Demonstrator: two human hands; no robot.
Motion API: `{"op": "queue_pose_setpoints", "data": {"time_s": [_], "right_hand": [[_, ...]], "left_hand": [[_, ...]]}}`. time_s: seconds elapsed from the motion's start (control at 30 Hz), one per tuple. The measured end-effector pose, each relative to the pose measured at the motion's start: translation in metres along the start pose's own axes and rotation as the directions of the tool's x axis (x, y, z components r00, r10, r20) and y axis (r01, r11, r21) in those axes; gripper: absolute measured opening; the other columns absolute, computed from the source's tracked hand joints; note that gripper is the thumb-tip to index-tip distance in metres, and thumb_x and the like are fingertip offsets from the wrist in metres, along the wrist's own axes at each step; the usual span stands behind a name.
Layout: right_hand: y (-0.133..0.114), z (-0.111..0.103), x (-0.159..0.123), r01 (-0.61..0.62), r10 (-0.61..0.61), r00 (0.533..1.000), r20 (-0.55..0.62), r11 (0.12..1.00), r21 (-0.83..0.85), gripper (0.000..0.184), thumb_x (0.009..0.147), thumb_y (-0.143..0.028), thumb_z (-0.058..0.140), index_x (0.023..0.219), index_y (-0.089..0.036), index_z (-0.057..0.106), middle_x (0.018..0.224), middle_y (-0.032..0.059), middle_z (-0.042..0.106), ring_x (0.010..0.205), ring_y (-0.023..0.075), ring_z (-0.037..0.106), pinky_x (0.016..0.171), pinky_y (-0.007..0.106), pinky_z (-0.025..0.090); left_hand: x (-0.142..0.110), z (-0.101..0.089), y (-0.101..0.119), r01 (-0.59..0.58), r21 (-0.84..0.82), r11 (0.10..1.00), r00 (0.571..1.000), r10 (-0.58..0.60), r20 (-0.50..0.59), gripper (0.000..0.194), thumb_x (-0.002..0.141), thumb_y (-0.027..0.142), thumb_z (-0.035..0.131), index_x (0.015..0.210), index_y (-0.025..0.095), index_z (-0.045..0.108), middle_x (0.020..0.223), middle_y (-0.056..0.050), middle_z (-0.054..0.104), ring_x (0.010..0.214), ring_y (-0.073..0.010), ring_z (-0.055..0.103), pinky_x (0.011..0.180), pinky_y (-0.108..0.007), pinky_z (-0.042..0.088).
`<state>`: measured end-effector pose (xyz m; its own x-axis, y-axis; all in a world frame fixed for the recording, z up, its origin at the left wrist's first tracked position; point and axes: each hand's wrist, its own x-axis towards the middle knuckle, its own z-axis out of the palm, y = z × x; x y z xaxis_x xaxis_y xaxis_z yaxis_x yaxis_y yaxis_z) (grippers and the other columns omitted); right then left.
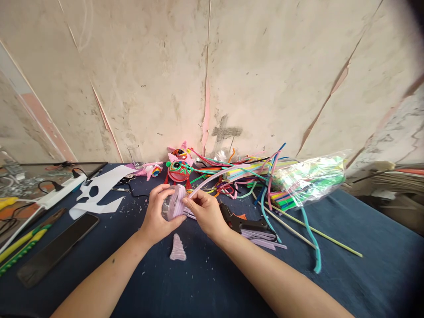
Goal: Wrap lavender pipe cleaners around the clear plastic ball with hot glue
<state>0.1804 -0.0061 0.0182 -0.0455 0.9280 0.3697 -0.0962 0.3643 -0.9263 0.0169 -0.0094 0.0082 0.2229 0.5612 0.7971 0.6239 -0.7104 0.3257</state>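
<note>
My left hand [155, 214] is closed around a clear round plastic piece [168, 205] in the middle of the table. Lilac pipe cleaner is wound around its right side. My right hand [207, 214] pinches a lilac pipe cleaner [212, 178] against that side, and its loose length arcs up to the right. Below the hands a small lilac triangular piece [178, 248] lies on the dark blue cloth [205, 282]. Close to my right wrist lies a black glue gun [247, 222], with lilac strips [265, 240] beside it.
Behind my hands sit pink and red decorated figures [179, 165]. Loose coloured pipe cleaners and a clear bag [311, 179] of them spread to the right. At left are cut white paper [102, 187], a phone [59, 247] and a power strip [62, 190]. A wall stands behind.
</note>
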Motion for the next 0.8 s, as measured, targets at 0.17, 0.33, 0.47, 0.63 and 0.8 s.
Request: {"op": "queue_pose_setpoints", "data": {"time_s": [0.17, 0.33, 0.47, 0.63, 0.8], "right_hand": [[0.004, 0.002, 0.001, -0.008, 0.008, 1.000, -0.006, 1.000, -0.010, 0.030, 0.071, -0.044, 0.069, 0.060, -0.019, 0.055, 0.059, -0.0023, 0.053, 0.057, 0.0118, 0.043, 0.056, 0.025, 0.039], [0.004, 0.002, 0.003, -0.046, 0.046, 0.999, -0.005, 0.999, 0.005, 0.035, 0.068, -0.047, 0.070, 0.057, -0.020, 0.051, 0.055, -0.0050, 0.045, 0.053, 0.0101, 0.038, 0.053, 0.024, 0.034], [0.002, 0.001, 0.006, -0.101, 0.101, 0.995, 0.001, 0.992, 0.072, 0.037, 0.068, -0.050, 0.069, 0.058, -0.020, 0.051, 0.053, -0.0064, 0.042, 0.050, 0.0089, 0.034, 0.048, 0.023, 0.030], [0.002, -0.002, 0.006, -0.106, 0.110, 0.993, -0.046, 0.991, 0.084, 0.030, 0.074, -0.049, 0.063, 0.075, -0.019, 0.059, 0.065, -0.0027, 0.055, 0.057, 0.0115, 0.048, 0.054, 0.025, 0.040], [0.010, -0.001, -0.003, 0.019, -0.006, 0.996, 0.084, 0.988, -0.154, 0.048, 0.065, -0.030, 0.073, 0.110, -0.021, 0.059, 0.117, 0.0083, 0.059, 0.104, 0.0230, 0.057, 0.078, 0.034, 0.050]], "left_hand": [[0.001, 0.002, 0.001, 0.033, -0.016, 0.999, 0.999, -0.033, 0.002, 0.052, 0.068, 0.022, 0.071, 0.115, 0.024, 0.048, 0.120, -0.009, 0.051, 0.118, -0.0286, 0.051, 0.100, -0.050, 0.045], [0.000, 0.002, 0.001, 0.051, -0.024, 0.998, 0.999, -0.051, 0.004, 0.047, 0.069, 0.020, 0.068, 0.113, 0.024, 0.050, 0.118, -0.009, 0.051, 0.116, -0.0281, 0.052, 0.099, -0.050, 0.045], [-0.001, 0.003, -0.002, 0.133, -0.115, 0.984, 0.991, -0.129, 0.038, 0.047, 0.068, 0.020, 0.068, 0.111, 0.023, 0.053, 0.120, -0.009, 0.051, 0.120, -0.0282, 0.050, 0.100, -0.049, 0.045], [0.002, 0.006, -0.008, 0.447, -0.416, 0.792, 0.889, -0.442, 0.114, 0.042, 0.072, 0.030, 0.067, 0.111, 0.023, 0.052, 0.118, -0.008, 0.056, 0.114, -0.0250, 0.057, 0.092, -0.040, 0.051], [0.008, 0.007, -0.012, 0.564, -0.587, 0.581, 0.777, -0.613, 0.140, 0.038, 0.071, 0.033, 0.067, 0.104, 0.021, 0.052, 0.107, -0.006, 0.062, 0.107, -0.0227, 0.061, 0.091, -0.038, 0.049]]}}
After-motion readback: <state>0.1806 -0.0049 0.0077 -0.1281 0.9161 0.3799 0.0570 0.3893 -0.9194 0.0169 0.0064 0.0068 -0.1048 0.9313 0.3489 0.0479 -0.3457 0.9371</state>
